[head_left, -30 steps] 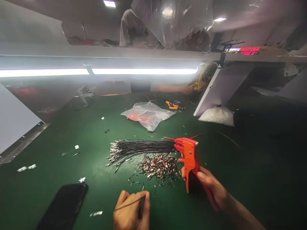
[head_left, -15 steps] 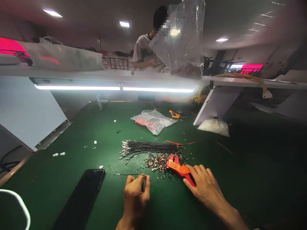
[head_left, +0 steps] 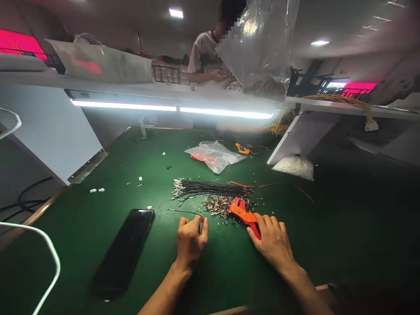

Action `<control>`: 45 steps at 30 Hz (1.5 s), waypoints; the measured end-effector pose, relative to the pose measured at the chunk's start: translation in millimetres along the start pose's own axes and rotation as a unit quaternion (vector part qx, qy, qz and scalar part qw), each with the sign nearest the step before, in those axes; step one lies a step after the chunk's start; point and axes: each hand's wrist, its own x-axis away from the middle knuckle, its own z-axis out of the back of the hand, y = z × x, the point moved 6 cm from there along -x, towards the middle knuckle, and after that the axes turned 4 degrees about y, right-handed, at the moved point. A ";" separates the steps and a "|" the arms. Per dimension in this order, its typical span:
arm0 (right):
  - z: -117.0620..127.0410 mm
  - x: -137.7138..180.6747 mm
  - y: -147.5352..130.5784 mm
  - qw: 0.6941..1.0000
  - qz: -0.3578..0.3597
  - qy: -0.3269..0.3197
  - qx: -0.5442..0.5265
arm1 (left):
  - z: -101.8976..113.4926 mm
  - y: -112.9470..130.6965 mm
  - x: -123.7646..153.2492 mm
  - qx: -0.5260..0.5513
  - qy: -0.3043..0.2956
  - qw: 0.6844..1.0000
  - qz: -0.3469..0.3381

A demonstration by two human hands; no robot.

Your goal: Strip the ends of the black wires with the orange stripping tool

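Observation:
My left hand (head_left: 190, 238) is closed in a pinch on a thin black wire (head_left: 183, 212) that runs left from my fingertips, low over the green mat (head_left: 82, 218). My right hand (head_left: 271, 239) rests on the handles of an orange wire stripper (head_left: 243, 213), which lies flat on the mat with its jaws toward a pile of stripped wire scraps (head_left: 218, 205). Just beyond lies a bundle of black wires (head_left: 210, 188) with metal terminals at the left end, and a red wire (head_left: 249, 185) beside it.
A black phone (head_left: 123, 251) lies to the left of my left hand. Farther back are a clear plastic bag (head_left: 213, 155), a bag of white parts (head_left: 293, 166), a lit shelf (head_left: 170, 107) and a person (head_left: 206, 57) behind it. White cable (head_left: 49, 258) at far left.
The orange stripper went from held upright to lying flat on the mat under my right hand. My left hand stayed pinched on the wire and moved slightly up; the view tilted up.

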 end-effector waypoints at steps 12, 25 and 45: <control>0.2 -2.2 -0.9 0.998 -0.027 0.018 -0.045 | 12.4 1.9 -7.8 0.094 0.060 0.993 0.034; 18.9 -53.4 13.4 0.890 -0.110 -0.113 -0.429 | -0.8 25.7 -72.8 0.393 -0.032 0.891 0.226; -23.6 -21.3 -69.2 0.313 -0.125 -0.235 -0.912 | 30.9 21.1 -95.9 0.436 0.140 0.835 0.306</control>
